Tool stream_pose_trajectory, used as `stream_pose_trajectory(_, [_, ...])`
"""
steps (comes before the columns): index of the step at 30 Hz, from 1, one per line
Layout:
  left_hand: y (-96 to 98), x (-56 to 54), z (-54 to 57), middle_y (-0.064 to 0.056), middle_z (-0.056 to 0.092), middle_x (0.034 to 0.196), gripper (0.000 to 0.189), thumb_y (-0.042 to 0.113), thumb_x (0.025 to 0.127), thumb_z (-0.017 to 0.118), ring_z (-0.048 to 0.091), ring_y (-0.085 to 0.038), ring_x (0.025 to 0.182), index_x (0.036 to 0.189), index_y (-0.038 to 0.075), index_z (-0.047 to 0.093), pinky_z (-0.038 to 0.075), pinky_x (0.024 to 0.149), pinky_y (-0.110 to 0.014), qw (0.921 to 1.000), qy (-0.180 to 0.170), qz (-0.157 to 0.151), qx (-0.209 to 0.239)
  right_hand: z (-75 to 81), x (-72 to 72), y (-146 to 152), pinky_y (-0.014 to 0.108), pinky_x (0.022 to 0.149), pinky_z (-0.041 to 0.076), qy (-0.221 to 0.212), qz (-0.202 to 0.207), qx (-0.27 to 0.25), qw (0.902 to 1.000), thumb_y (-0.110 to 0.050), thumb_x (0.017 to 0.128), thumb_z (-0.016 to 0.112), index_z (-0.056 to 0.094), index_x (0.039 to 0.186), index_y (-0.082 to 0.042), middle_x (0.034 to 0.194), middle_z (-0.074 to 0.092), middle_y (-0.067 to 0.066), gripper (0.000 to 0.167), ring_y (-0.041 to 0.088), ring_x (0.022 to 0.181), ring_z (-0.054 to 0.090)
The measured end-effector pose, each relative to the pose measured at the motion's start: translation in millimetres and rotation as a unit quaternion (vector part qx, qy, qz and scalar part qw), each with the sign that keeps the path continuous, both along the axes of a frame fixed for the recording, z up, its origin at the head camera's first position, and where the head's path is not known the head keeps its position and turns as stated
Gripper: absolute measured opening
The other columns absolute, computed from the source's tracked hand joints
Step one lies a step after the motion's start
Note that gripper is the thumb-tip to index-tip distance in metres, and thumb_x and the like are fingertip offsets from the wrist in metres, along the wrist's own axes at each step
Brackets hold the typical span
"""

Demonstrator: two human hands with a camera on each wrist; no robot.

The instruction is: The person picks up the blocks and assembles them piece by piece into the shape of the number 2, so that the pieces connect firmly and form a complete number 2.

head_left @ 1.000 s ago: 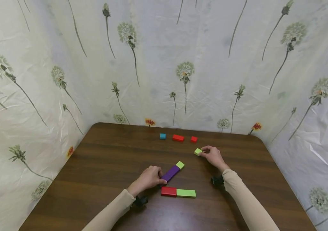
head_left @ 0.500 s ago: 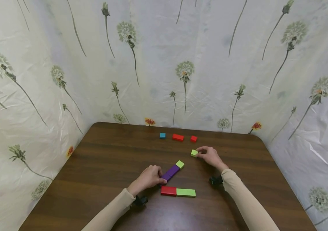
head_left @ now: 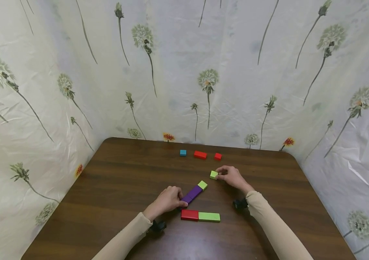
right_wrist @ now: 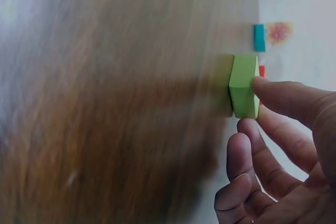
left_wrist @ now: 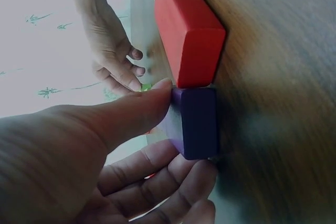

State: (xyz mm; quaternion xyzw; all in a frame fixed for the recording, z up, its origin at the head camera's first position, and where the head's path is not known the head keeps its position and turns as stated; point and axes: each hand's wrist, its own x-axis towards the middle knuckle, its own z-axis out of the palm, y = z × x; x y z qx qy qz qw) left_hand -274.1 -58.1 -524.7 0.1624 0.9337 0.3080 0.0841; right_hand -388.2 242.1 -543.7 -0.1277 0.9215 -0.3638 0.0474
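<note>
- Fingers and thumb of the right hand (head_left: 233, 176) pinch a small light-green block (head_left: 214, 174) by its side; whether it touches the brown table (head_left: 132, 169) or is slightly raised, I cannot tell.
- That block is near the green end block (head_left: 202, 185), beyond it and to its right, with a gap between them.
- Left-hand fingers are closed too: the left hand (head_left: 167, 199) grips the near end of a purple strip (head_left: 193, 193) between thumb and fingertips.
- Purple strip and green end block lie end to end, slanting away to the right.
- Just in front, a red block (head_left: 189, 215) and a long green block (head_left: 209, 217) touch end to end (the red one looks very close to the purple strip in the left wrist view).
- Along the back, well apart from these, sit a blue block (head_left: 183, 153), a long red block (head_left: 200, 155) and a small red block (head_left: 218, 156).
</note>
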Motion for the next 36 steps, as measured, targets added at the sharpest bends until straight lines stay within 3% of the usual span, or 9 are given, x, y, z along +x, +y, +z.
stream_pose_trajectory(23, [0.0,-0.2,-0.4,0.007,0.056,0.065,0.027,0.03,0.076,0.082,0.043,-0.005,0.054,0.075,0.012,0.063,0.035,0.049,-0.021,0.9999,0.015,-0.006,0.002,3.5,10.2,-22.0,0.031,0.075,0.047,0.005,0.071,-0.008,0.9975,-0.019,0.087,0.072,0.07,0.11,-0.011,0.096,0.069,0.003,0.025,0.016,0.089,0.06])
stream_pose_trajectory(36, [-0.1,-1.3,-2.6,0.007,0.055,0.064,0.027,0.03,0.076,0.082,0.043,-0.006,0.054,0.074,0.012,0.062,0.035,0.049,-0.021,0.9999,0.014,-0.004,0.005,2.0,11.1,-26.4,0.031,0.075,0.047,0.005,0.084,-0.002,0.9965,-0.018,0.088,0.07,0.07,0.111,-0.01,0.098,0.068,0.003,0.024,0.016,0.089,0.06])
